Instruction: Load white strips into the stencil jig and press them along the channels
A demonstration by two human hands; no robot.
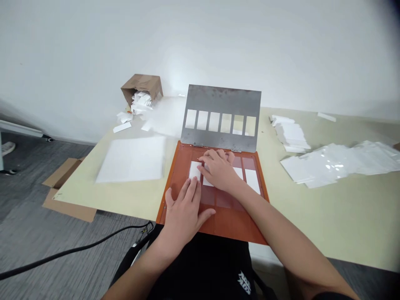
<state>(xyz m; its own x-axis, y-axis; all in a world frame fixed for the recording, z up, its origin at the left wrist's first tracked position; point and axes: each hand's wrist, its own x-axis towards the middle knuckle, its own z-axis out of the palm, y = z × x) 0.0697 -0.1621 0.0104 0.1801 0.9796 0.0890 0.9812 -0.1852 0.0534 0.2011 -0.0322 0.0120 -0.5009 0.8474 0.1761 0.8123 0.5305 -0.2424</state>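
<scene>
In front of me lies a reddish-brown board (218,225) with a hinged metal plate (225,100) standing raised at its far edge. The plate has a row of several rectangular cut-outs. White cards (251,180) lie in a row on the board. My left hand (184,208) rests on the board with its fingers apart, its fingertips touching the leftmost white card (195,170). Over the middle of the row, my right hand (218,168) lies palm down with fingers spread. It partly hides the cards beneath it, and nothing shows in its grasp.
A cardboard box (152,85) on its side spills white pieces at the back left. Nearer is a stack of white sheets (131,160). On the right lie piled white cards (290,133) and clear-wrapped packets (337,162). A black cable (78,248) crosses below the table's left edge.
</scene>
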